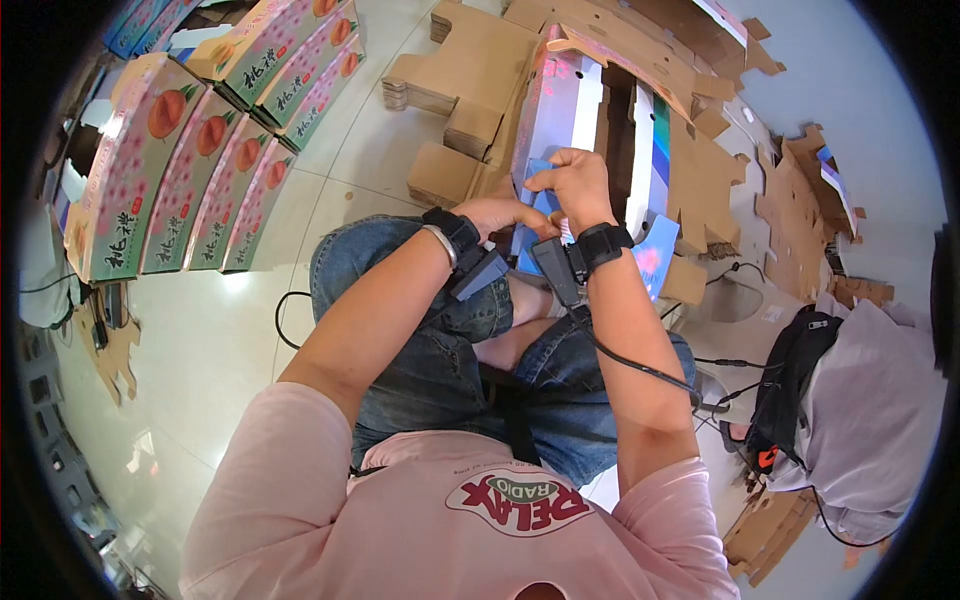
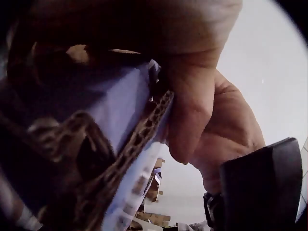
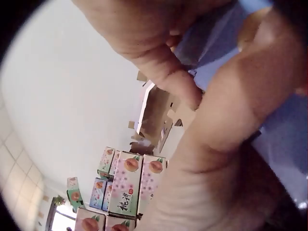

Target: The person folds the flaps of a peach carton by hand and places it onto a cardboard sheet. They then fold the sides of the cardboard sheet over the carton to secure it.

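A partly folded cardboard box (image 1: 645,140) with blue and purple printing stands in front of the crossed legs, its top open. At its near left corner, the left hand (image 1: 497,213) grips the box edge, thumb pointing right. Close beside it, the right hand (image 1: 580,187) pinches a blue flap of the same corner with bent fingers. In the left wrist view the left thumb (image 2: 190,110) presses against a corrugated edge (image 2: 139,144). The right wrist view shows the right hand (image 3: 240,96) over blue board, near the left thumb (image 3: 178,82); some fingertips are hidden.
Finished peach-printed boxes (image 1: 125,190) stand in rows at the left. Stacked flat brown cardboard (image 1: 480,75) lies behind and beside the box. At the right are a black bag (image 1: 795,370) and grey cloth (image 1: 870,400). A black cable (image 1: 640,368) runs from the right wrist.
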`<move>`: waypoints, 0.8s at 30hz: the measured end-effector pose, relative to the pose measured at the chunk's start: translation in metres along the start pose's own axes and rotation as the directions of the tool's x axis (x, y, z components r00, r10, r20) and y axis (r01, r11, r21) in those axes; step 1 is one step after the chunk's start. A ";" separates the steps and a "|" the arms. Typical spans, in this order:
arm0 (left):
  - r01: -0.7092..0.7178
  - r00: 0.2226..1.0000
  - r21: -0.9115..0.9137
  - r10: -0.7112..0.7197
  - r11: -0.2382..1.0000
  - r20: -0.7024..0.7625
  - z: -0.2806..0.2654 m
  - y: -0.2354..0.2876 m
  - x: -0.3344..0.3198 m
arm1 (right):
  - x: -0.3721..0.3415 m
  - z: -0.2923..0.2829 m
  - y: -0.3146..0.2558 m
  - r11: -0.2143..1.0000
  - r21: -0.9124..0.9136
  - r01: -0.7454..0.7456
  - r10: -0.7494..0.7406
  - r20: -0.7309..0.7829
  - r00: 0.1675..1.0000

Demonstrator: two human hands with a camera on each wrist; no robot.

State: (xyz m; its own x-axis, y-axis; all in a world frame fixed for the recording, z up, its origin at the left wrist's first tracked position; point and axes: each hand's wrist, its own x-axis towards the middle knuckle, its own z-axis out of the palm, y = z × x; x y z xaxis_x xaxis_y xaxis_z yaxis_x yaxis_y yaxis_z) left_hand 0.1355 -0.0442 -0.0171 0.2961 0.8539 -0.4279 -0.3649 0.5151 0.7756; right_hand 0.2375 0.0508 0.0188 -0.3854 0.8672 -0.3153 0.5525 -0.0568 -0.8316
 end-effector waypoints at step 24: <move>-0.215 0.956 -0.101 0.189 0.971 -0.225 0.012 0.022 -0.005 | -0.143 -0.007 0.098 0.300 0.901 -0.314 0.337 0.208 0.918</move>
State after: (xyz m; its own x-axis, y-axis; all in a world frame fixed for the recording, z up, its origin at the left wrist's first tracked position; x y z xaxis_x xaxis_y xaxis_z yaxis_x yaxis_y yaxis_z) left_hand 0.1371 -0.0378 0.0073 0.0157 0.9300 -0.3672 -0.5074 0.3239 0.7986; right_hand 0.3523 -0.0751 -0.0143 -0.3213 0.6740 -0.6652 -0.3789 -0.7353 -0.5619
